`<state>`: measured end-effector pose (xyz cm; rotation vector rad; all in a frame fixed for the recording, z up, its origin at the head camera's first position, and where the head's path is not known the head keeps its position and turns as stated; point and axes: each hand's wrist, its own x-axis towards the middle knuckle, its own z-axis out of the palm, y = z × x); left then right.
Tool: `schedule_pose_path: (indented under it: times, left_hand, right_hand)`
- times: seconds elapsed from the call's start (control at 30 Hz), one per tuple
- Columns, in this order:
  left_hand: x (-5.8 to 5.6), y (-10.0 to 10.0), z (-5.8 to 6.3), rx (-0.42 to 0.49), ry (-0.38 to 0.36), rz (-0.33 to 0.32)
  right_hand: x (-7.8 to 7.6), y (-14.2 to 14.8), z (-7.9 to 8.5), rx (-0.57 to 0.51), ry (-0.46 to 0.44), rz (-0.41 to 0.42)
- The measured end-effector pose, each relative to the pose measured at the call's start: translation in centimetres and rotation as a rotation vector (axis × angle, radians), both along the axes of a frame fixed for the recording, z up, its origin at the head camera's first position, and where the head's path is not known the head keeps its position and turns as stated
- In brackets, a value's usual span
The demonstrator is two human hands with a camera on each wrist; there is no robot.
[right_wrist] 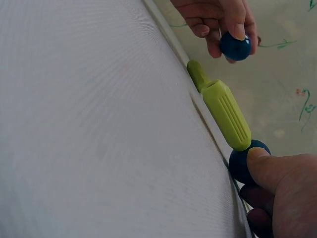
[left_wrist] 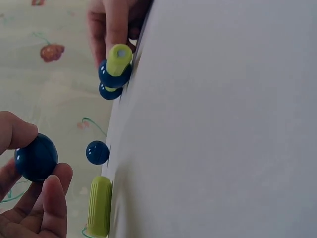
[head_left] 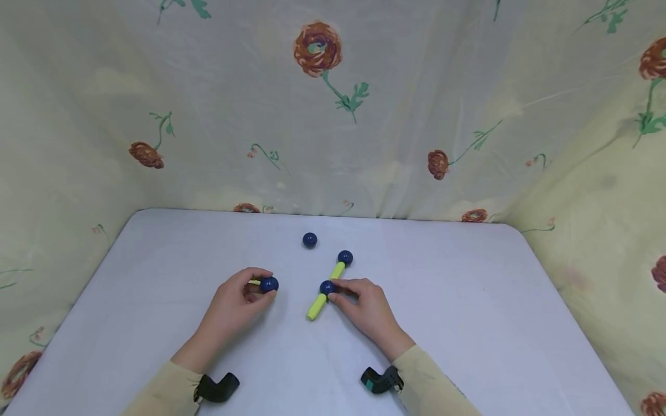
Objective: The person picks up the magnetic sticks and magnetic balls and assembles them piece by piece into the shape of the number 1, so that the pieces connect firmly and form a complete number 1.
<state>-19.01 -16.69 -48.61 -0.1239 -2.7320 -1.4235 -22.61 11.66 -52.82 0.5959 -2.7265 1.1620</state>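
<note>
My left hand (head_left: 236, 300) pinches a glossy dark blue ball (head_left: 269, 284) between thumb and fingers, raised over the table in the left wrist view. A yellow-green rod (left_wrist: 100, 206) lies on the table near that hand, mostly hidden behind its fingers in the head view. On the right, my right hand (head_left: 366, 303) grips the middle blue ball (head_left: 327, 288) of a straight chain. One yellow-green rod (head_left: 316, 307) sticks out from this ball toward me, its end bare. Another green rod (head_left: 337, 270) runs away from me to a far blue ball (head_left: 346, 257).
A loose blue ball (head_left: 309, 240) sits toward the back of the white table (head_left: 447, 300). Flowered cloth (head_left: 385, 133) hangs behind the table and along both sides. Dark wrist-worn devices (head_left: 218, 387) are on both sleeves.
</note>
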Motion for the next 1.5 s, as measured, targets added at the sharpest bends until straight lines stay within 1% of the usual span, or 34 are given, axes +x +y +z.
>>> schedule_pose_path:
  times: [0.13, 0.3, 0.47, 0.6, 0.73, 0.93, 1.03, 1.23, 1.5]
  left_hand:
    - [0.8, 0.4, -0.3, 0.029, -0.021, 0.0]
    - [1.7, 1.1, -0.8, 0.092, -0.021, -0.009]
    - [2.3, 1.7, -1.7, 0.108, -0.031, 0.015]
    - [2.6, 2.1, -2.4, 0.122, -0.056, 0.025]
    - [2.7, 2.4, -2.8, 0.095, -0.061, 0.011]
    - [2.9, 2.6, -3.0, 0.039, -0.034, 0.009]
    - [3.0, 2.6, -3.0, 0.019, -0.028, -0.002]
    - [3.4, 2.9, -2.9, -0.017, -0.008, -0.031]
    - [3.5, 3.2, -2.9, -0.068, 0.016, -0.029]
  right_hand:
    - [0.0, 0.0, 0.1, 0.005, -0.004, -0.003]
    - [0.1, -0.1, 0.2, 0.004, 0.002, -0.008]
    - [0.0, -0.1, 0.1, 0.008, 0.0, -0.006]
    - [0.0, -0.1, 0.1, 0.014, 0.001, -0.009]
    - [0.0, -0.2, 0.1, 0.015, -0.001, -0.015]
    - [-0.1, -0.2, 0.0, 0.011, -0.005, -0.008]
    - [-0.1, -0.1, 0.0, 0.011, -0.007, -0.006]
    - [0.0, -0.2, 0.0, 0.013, -0.014, -0.014]
    - [0.0, -0.3, 0.2, 0.023, -0.028, -0.023]
